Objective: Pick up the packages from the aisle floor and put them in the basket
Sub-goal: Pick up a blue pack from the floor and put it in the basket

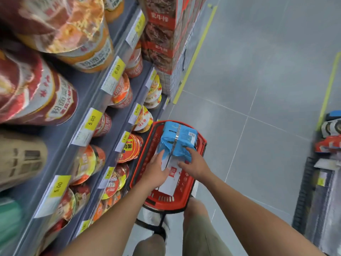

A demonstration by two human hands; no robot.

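Observation:
A red plastic basket [191, 189] stands on the aisle floor in front of my feet. A blue package [177, 140] lies in its far half, on top of a white package [170, 180] with a red label. My left hand [156, 172] reaches over the basket's left side, fingertips touching the blue package's near left corner. My right hand [195, 163] comes in from the right with spread fingers resting on the blue package's near right corner. Neither hand is curled round anything.
Shelves [96, 111] of cup noodles with yellow price tags run along the left. Stacked red cartons [162, 34] stand past the shelf end. More shelving [328, 163] with goods sits at the right edge. Grey tiled floor [258, 89] with yellow lines lies between.

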